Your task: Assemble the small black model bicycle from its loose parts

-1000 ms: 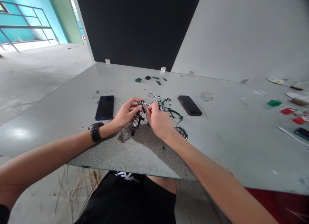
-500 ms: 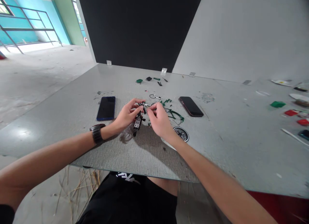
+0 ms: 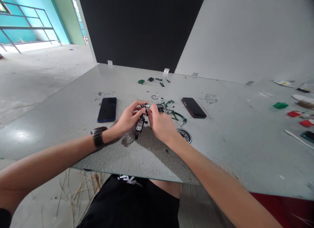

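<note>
My left hand (image 3: 131, 116) is closed around the upper part of a small black and silver model bicycle (image 3: 139, 126), its rear rack pointing toward me. My right hand (image 3: 159, 121) is pinched at the model's right side, near the silver handlebar area; its fingertips hide whatever they grip. Just beyond the right fingers lies a small spoked wheel (image 3: 161, 108). Green bicycle frame parts (image 3: 178, 116) rest behind my right hand. Another black spoked wheel (image 3: 184, 135) lies flat beside my right wrist.
A blue-edged phone (image 3: 107, 109) lies left of my hands and a dark phone (image 3: 193, 107) to the right. Small green and black pieces (image 3: 150, 79) are scattered at the back. Red and green parts (image 3: 293, 114) lie far right. The glass table edge (image 3: 137, 175) runs before my lap.
My right hand has shifted slightly, its fingers turning down and inward beside the model, so the small wheel behind them shows more. My left hand keeps its hold on the model bicycle.
</note>
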`<state>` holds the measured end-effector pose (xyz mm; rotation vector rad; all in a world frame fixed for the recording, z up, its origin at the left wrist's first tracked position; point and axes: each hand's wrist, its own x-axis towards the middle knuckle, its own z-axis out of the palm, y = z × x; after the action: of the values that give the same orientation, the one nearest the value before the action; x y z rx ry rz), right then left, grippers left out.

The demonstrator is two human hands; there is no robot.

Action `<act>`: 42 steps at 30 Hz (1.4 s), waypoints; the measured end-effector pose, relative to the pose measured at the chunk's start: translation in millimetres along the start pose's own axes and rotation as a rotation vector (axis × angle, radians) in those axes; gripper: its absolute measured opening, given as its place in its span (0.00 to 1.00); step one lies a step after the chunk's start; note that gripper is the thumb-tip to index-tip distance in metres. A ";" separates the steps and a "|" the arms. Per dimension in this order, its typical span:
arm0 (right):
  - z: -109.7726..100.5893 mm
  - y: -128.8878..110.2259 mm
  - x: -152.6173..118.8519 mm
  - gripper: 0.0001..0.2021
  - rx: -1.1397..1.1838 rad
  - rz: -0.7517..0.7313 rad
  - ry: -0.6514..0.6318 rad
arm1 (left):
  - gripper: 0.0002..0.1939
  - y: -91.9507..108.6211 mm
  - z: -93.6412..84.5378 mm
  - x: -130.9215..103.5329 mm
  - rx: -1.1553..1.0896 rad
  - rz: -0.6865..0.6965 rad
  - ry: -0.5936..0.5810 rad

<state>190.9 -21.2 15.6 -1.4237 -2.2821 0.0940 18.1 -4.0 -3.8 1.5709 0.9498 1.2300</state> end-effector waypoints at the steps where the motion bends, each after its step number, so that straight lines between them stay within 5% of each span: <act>1: 0.5 -0.1 0.7 0.10 0.111 0.026 0.017 | 0.15 0.0 0.4 -0.3 0.000 0.002 0.003; 6: 4.7 -2.9 5.1 0.09 0.572 0.159 0.096 | 0.15 0.6 1.7 -0.7 -0.001 -0.007 0.009; 13: -0.7 -14.7 9.8 0.05 1.223 0.491 -0.108 | 0.16 1.7 1.8 0.3 -0.020 -0.039 0.013; 16: -1.0 -12.4 9.9 0.06 1.122 0.446 -0.078 | 0.16 2.7 1.7 1.0 -0.039 -0.064 0.000; 20: 0.9 -2.1 7.8 0.07 0.664 0.208 0.049 | 0.16 4.8 0.8 1.0 -0.024 -0.058 -0.028; 25: -3.2 4.6 1.6 0.09 0.182 -0.034 -0.005 | 0.16 2.9 -1.2 0.4 -0.031 -0.060 -0.022; 30: -5.3 2.2 -3.0 0.15 -0.180 -0.082 0.021 | 0.17 1.7 -1.2 0.4 -0.029 -0.062 -0.029; 36: 1.0 -1.1 -1.9 0.12 -0.138 -0.011 0.027 | 0.16 1.8 3.2 -0.5 -0.012 -0.017 0.003; 42: 3.9 -3.1 1.9 0.07 0.236 0.063 0.080 | 0.16 4.3 4.9 -1.7 0.018 -0.018 0.034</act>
<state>186.1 -20.2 13.7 -1.3508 -2.0842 0.3096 22.7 -7.8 -0.7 1.5563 0.9977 1.2422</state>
